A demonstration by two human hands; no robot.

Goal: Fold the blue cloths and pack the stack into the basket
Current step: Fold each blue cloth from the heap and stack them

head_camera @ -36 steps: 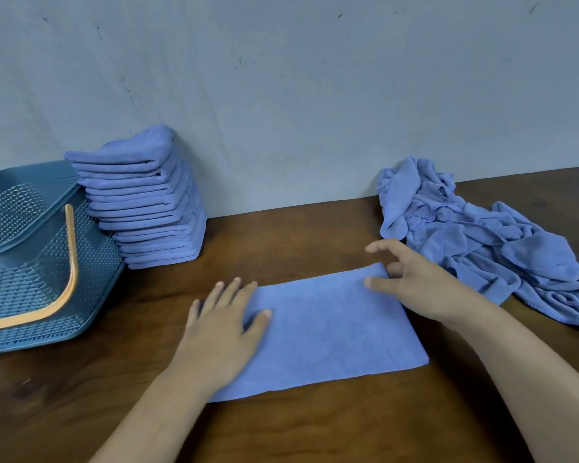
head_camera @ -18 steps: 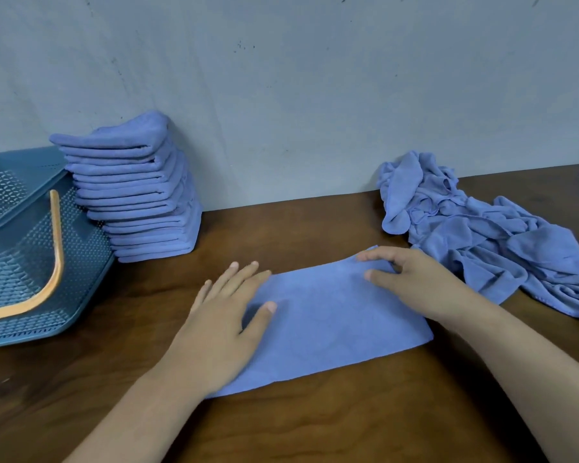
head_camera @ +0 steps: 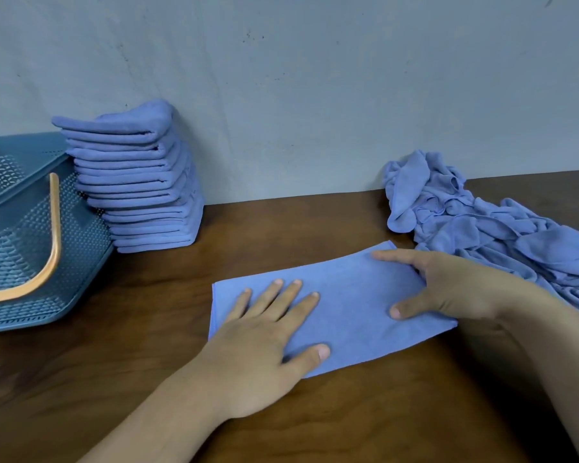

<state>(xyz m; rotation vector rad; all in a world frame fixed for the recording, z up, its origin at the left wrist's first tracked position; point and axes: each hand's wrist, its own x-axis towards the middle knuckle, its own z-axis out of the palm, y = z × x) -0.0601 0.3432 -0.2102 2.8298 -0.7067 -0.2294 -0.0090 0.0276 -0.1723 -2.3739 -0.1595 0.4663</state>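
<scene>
The blue cloth (head_camera: 358,315) lay flat on the surface (head_camera: 315,228) under my left hand (head_camera: 264,342), fingers spread straight, and my right hand (head_camera: 448,289), flat on its three-o'clock end; neither gripped anything. A skewed fold, I judged, could slump the tall stack (head_camera: 141,182) at ten o'clock, beside the basket (head_camera: 20,235) at nine.

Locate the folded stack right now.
Head view, far left of the table: the folded stack stands by the wall, beside the basket on its left.

The left hand (head_camera: 264,332) and right hand (head_camera: 455,289) are bare (nails short)
</scene>
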